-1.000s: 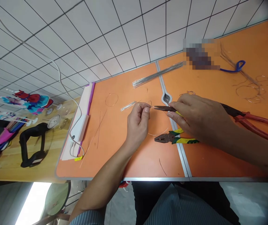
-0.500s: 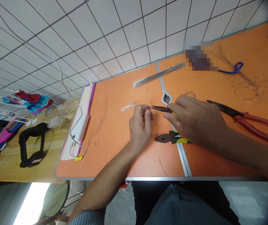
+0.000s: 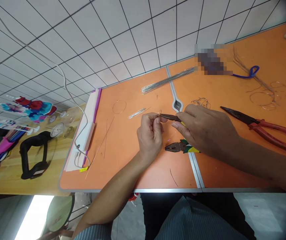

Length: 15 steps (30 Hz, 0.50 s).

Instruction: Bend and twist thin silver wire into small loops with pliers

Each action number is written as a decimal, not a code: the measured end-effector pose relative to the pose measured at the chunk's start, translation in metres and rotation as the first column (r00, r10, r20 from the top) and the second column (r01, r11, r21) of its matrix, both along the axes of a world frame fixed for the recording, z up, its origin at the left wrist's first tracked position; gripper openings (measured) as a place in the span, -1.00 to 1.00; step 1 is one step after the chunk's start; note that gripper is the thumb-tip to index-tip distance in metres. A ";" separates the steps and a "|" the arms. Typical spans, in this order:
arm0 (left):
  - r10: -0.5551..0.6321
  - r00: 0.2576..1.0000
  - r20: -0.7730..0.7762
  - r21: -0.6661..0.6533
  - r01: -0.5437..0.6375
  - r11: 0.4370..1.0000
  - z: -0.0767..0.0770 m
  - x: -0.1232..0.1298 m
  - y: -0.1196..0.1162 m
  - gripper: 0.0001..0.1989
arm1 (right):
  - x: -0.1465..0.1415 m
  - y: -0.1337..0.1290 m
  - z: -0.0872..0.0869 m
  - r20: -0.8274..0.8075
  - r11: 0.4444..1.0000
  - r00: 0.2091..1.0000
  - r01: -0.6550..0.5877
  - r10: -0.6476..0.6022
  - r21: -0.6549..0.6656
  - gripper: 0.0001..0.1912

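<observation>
My left hand [image 3: 149, 135] is closed in a pinch on a thin wire [image 3: 160, 111], whose small curved end shows above the fingers. My right hand [image 3: 202, 125] is wrapped round needle-nose pliers [image 3: 170, 117] with yellow on the handles. Their dark jaw tips meet the wire right at my left fingertips. Below the hands, combination pliers [image 3: 176, 146] with green and yellow grips lie on the orange table [image 3: 125, 166]. A short bundle of wire pieces [image 3: 137, 113] lies just beyond my left hand.
A long wire bundle [image 3: 167, 80] lies near the tiled wall. Red-handled long-nose pliers [image 3: 255, 123] rest at right, by loose wire coils [image 3: 265, 100]. A wire ring [image 3: 119, 107], two straight wires [image 3: 106, 136] and a white power strip [image 3: 86, 138] are at left.
My right hand and the needle-nose pliers have shifted slightly left, so the jaw tips sit closer over my left fingertips. My left hand has barely moved.
</observation>
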<state>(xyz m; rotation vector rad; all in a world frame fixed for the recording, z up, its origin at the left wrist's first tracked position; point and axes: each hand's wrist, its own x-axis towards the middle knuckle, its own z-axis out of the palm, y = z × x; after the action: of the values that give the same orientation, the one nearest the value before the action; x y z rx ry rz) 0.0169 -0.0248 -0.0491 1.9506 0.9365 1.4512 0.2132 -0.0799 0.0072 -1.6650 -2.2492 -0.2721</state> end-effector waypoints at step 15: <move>-0.030 0.998 0.055 -0.018 0.031 0.999 0.004 0.000 -0.001 -0.81 | -0.003 0.002 0.002 0.021 1.000 0.999 0.029 -0.029 0.009 -0.46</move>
<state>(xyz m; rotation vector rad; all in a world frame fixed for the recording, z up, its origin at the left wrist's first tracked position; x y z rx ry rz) 0.0174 -0.0259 -0.0452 1.8940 0.8892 1.4650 0.2103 -0.0778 0.0091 -1.6988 -2.2375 -0.3076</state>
